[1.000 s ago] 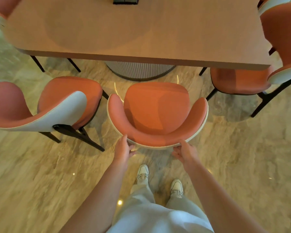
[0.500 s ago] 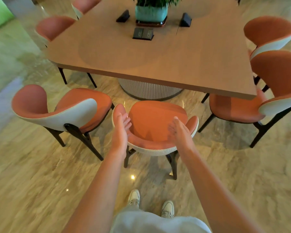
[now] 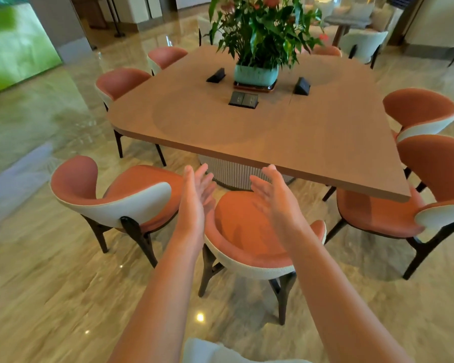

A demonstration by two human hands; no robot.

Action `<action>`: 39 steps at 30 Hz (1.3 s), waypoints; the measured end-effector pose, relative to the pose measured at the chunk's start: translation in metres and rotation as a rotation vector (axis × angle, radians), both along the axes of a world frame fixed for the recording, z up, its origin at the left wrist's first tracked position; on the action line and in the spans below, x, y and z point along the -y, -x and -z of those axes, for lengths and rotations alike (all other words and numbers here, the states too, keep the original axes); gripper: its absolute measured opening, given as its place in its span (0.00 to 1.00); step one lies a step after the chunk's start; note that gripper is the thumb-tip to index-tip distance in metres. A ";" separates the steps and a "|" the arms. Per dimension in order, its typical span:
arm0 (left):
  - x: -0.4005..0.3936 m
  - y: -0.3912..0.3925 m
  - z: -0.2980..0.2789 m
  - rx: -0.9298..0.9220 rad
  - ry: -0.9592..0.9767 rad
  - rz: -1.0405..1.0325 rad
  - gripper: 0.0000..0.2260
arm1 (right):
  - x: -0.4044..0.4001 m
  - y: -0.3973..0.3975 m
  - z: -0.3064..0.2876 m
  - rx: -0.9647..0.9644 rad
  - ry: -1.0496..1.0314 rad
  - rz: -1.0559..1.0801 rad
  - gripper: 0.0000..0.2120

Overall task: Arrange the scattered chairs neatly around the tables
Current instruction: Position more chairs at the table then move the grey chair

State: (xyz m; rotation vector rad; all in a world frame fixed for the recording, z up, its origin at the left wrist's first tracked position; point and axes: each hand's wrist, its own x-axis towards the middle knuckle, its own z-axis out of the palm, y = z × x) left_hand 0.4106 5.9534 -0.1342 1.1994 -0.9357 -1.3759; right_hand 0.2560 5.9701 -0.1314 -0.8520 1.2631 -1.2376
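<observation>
An orange chair with a white back shell stands right in front of me, its seat facing the near edge of the wooden table. My left hand and my right hand hover above that chair with straight fingers, palms turned toward each other, holding nothing. A second orange chair stands to the left, angled away from the table. At the right, another orange chair has its seat partly under the table corner.
More orange chairs ring the far sides of the table. A potted plant in a teal pot and black socket boxes sit at the table's middle. Polished marble floor stretches left and behind me.
Both hands have let go of the chair's back and risen above it with open fingers. My view has lifted from the chair to the whole table.
</observation>
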 end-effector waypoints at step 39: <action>-0.042 0.178 -0.087 -0.003 0.170 0.700 0.33 | -0.126 0.128 -0.081 -0.046 0.181 0.660 0.26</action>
